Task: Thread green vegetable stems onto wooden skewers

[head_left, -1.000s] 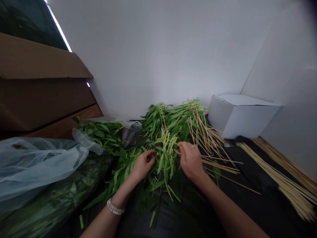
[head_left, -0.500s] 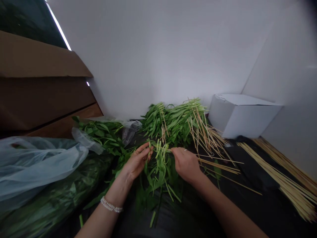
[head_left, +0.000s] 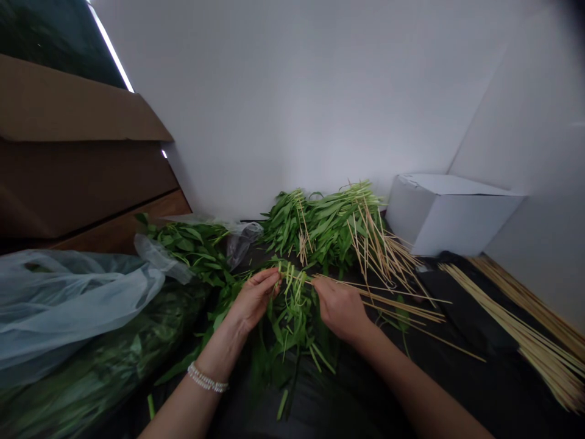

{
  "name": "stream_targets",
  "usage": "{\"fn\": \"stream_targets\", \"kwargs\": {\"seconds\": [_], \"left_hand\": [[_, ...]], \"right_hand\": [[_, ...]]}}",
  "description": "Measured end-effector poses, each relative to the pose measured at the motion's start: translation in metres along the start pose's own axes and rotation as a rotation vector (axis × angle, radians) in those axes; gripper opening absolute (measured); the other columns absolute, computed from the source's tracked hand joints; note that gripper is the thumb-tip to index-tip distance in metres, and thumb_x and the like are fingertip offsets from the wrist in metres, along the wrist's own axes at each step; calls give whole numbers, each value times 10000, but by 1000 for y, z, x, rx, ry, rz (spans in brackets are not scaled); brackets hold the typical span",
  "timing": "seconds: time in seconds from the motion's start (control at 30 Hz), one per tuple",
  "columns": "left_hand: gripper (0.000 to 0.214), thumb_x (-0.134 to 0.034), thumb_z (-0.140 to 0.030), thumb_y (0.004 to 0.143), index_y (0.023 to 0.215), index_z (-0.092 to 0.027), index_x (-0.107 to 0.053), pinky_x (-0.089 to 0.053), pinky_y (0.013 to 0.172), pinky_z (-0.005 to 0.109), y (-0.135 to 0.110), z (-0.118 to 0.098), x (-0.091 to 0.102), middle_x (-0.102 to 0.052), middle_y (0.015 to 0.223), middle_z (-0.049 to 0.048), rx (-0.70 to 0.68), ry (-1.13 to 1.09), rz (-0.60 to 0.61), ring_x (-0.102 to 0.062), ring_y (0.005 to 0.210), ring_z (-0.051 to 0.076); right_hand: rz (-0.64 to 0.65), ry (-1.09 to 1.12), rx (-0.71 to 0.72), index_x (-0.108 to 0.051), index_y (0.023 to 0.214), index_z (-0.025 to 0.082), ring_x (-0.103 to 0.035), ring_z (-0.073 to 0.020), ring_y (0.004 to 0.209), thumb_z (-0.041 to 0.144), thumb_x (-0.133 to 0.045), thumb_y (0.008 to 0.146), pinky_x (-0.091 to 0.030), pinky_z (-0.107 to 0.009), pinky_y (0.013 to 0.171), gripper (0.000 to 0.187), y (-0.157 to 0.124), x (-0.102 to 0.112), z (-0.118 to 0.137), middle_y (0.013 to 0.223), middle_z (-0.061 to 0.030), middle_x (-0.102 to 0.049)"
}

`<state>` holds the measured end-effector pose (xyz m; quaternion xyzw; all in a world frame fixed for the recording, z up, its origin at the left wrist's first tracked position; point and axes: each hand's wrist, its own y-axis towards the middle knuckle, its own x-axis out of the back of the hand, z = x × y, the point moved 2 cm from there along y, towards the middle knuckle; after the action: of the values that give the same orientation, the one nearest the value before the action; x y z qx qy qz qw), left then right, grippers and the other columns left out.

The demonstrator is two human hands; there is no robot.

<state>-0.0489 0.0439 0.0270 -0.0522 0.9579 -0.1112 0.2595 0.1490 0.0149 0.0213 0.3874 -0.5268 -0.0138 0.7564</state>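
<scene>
Between my hands, leafy green stems (head_left: 297,286) hang folded over a thin bamboo skewer, with their leaves trailing toward me. My right hand (head_left: 340,308) is closed around the skewer (head_left: 365,289) at the right of the greens. On the other side, my left hand (head_left: 256,299) pinches a green stem at the skewer's left end; its fingertips partly hide the tip. Loose leaves and cut stem pieces (head_left: 282,404) lie below on the dark surface. Several more skewers (head_left: 406,308) lie just right of my right hand.
Piles of skewered greens (head_left: 333,222) lie against the wall. A white box (head_left: 457,213) stands at back right, near bundles of bare skewers (head_left: 512,323). At left are plastic bags of greens (head_left: 114,360) and a cardboard box (head_left: 82,177).
My left fingers have come in against the skewer's left end with the stem, which earlier stood curled above them. My right hand keeps its hold on the skewer, nearly in place.
</scene>
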Motion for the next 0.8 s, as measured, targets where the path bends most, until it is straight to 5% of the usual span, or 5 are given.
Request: {"fn": "stream_targets", "kwargs": {"seconds": [0.8], "left_hand": [[211,-836,-106,601,779,-146,-730,-492,633,153,-1,0,1,-723,760,0,-26,30,-4,-624,664,64]], "right_hand": [[32,225,-98,-616,960,199,-609,-166,756,175,-394,940,-403,-267,710,224,1,0,-1,844,-30,-686]]}}
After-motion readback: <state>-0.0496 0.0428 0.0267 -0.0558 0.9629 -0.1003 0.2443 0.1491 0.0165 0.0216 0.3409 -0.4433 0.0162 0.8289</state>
